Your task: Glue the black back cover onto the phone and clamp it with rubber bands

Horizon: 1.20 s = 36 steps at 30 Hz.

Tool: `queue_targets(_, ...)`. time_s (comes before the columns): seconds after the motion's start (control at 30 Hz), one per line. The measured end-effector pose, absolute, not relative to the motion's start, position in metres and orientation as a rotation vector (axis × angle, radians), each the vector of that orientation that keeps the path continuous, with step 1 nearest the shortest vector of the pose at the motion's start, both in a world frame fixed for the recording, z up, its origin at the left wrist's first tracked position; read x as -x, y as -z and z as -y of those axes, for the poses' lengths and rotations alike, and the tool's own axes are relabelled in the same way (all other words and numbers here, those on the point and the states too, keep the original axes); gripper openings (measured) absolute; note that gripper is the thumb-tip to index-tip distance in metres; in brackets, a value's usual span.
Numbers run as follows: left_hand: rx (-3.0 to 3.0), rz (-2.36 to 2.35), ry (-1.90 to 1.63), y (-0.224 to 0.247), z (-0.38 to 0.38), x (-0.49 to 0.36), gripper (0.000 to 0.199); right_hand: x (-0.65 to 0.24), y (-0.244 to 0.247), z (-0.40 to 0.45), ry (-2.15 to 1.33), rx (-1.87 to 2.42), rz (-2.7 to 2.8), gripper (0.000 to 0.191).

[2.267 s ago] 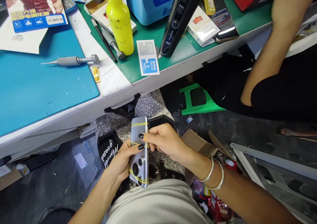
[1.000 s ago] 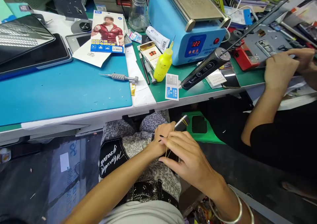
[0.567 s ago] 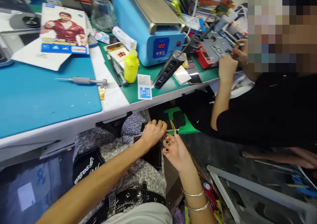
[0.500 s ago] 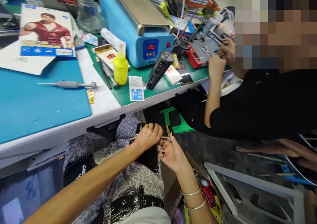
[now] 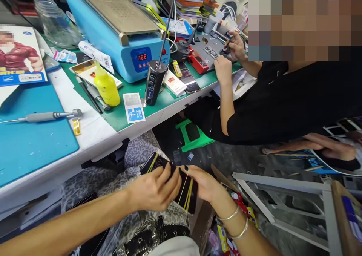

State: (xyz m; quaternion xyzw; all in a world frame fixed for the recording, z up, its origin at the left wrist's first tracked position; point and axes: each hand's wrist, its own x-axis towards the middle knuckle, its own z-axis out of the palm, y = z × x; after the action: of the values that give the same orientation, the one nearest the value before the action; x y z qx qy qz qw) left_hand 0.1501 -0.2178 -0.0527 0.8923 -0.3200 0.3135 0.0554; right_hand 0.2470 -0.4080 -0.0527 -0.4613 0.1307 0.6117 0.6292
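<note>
A dark phone [image 5: 192, 201] with yellow rubber bands [image 5: 188, 195] wrapped around both ends is held above my lap. My left hand [image 5: 158, 186] reaches over its middle, fingers bent and pressed together at a thin band; their tips are partly hidden. Around the phone's right end closes my right hand [image 5: 202, 180], its thumb and dark-nailed finger at the far edge. Two silver bangles [image 5: 239, 227] circle the right wrist.
On the bench are a blue heating machine [image 5: 135, 56] reading 122, a black cylindrical tool [image 5: 155, 82], a yellow bottle [image 5: 107, 86] and a screwdriver [image 5: 42, 115]. A co-worker in a black sleeve [image 5: 254, 109] handles parts at right. A green stool [image 5: 195, 135] stands below.
My hands have come nearer to me with the phone, which now shows more between them. The band stretched between my hands now lies close to the phone. The view has shifted right.
</note>
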Motion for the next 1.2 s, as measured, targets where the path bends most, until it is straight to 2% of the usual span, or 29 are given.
queue_targets(0.13,-2.497,1.018,-0.997,0.037,0.228,-0.140,0.026,-0.257,0.040,0.402,-1.624,1.026,-0.200,0.033)
queue_targets(0.23,-2.427,0.876,-0.976,0.037,0.230,-0.136,0.026,-0.265,0.036,0.399,-1.656,1.048,-0.146,0.033)
queue_targets(0.3,-2.236,0.550,-0.866,0.043,0.231,-0.133,0.022,-0.265,0.036,0.397,-1.570,1.097,-0.124,0.031)
queue_targets(0.43,-1.424,-0.421,-0.470,0.059,0.235,-0.122,0.007,-0.251,0.038,0.383,-1.239,1.216,-0.053,0.031)
queue_targets(0.5,-1.217,-0.663,-0.419,0.067,0.237,-0.115,0.015,-0.238,0.036,0.372,-1.048,1.291,0.034,0.030)
queue_targets(0.57,-1.097,-0.774,-0.443,0.071,0.237,-0.109,0.025,-0.223,0.031,0.359,-0.955,1.424,0.204,0.052)
queue_targets(0.6,-1.029,-0.813,-0.459,0.073,0.237,-0.107,0.028,-0.215,0.027,0.352,-0.963,1.501,0.304,0.055)
queue_targets(0.63,-0.969,-0.842,-0.482,0.074,0.237,-0.106,0.031,-0.208,0.024,0.346,-0.993,1.582,0.401,0.050)
queue_targets(0.73,-0.849,-0.876,-0.545,0.076,0.237,-0.106,0.043,-0.192,0.013,0.334,-1.053,1.807,0.637,0.019)
queue_targets(0.97,-0.881,-0.646,-0.606,0.074,0.195,-0.074,0.060,-0.210,-0.019,0.344,-0.754,1.960,1.285,0.020)
queue_targets(1.07,-1.357,-0.422,-0.570,0.060,0.170,-0.057,0.047,-0.223,-0.029,0.348,-0.778,1.951,1.470,0.019)
queue_targets(1.13,-1.683,-0.279,-0.432,0.045,0.162,-0.054,0.044,-0.226,-0.031,0.346,-0.786,1.942,1.530,0.018)
queue_targets(1.2,-1.797,-0.186,-0.371,0.033,0.162,-0.058,0.036,-0.227,-0.031,0.342,-0.783,1.934,1.550,0.018)
